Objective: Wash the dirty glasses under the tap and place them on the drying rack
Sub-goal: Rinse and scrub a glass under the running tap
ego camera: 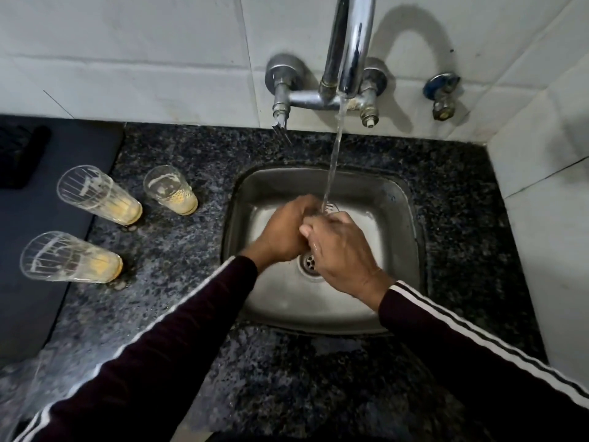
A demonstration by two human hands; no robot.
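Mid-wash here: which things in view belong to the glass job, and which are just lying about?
Job: three dirty glasses on the counter, running tap, sink, left hand and right hand together under the stream.
Lying about: dark mat, blue-handled valve.

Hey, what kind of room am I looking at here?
Most likely a home kitchen: a small steel sink set in a speckled granite counter, a wall tap running over tiled walls, and three dirty glasses waiting beside it.

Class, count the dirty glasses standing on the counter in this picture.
3, all left of the sink: far left, nearest the sink, and nearest the camera. The hands may hide another.
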